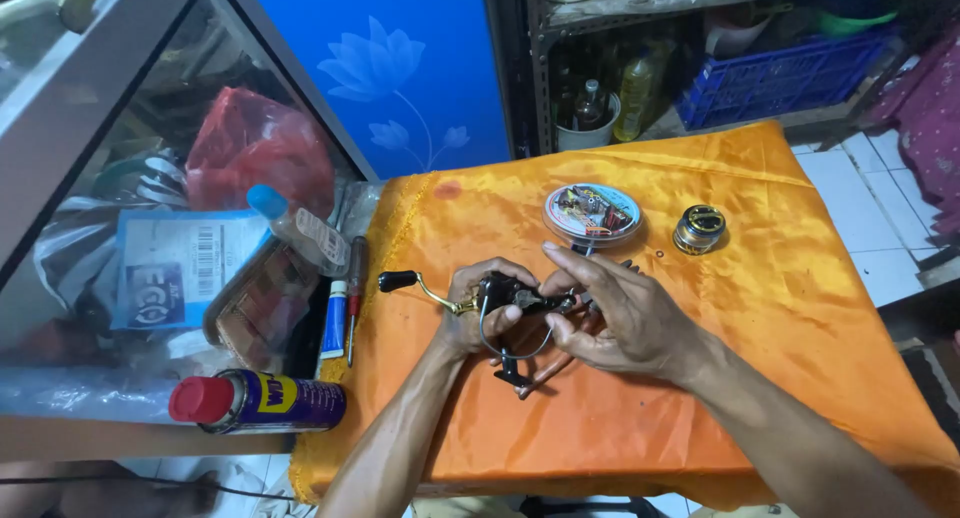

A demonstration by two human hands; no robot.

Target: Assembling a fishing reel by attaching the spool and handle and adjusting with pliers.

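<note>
My left hand (478, 313) grips the body of a black fishing reel (512, 300) with a gold crank arm and black knob (398, 280) sticking out to the left. My right hand (612, 318) pinches the reel's front end from the right, fingers closed on it. The wire bail hangs below between my hands. Both hands hover just over the orange satin cloth (750, 308) covering a small table. Behind my hands lies a round clear spool of fishing line (592, 214), and right of it a small gold and black reel spool (699, 228).
Left of the cloth lie a red-handled screwdriver (354, 296), a blue and white tube (334, 320) and a blue spray can with a red cap (258, 401). A glass case with bags stands at the left. Shelves with bottles and a blue crate stand behind.
</note>
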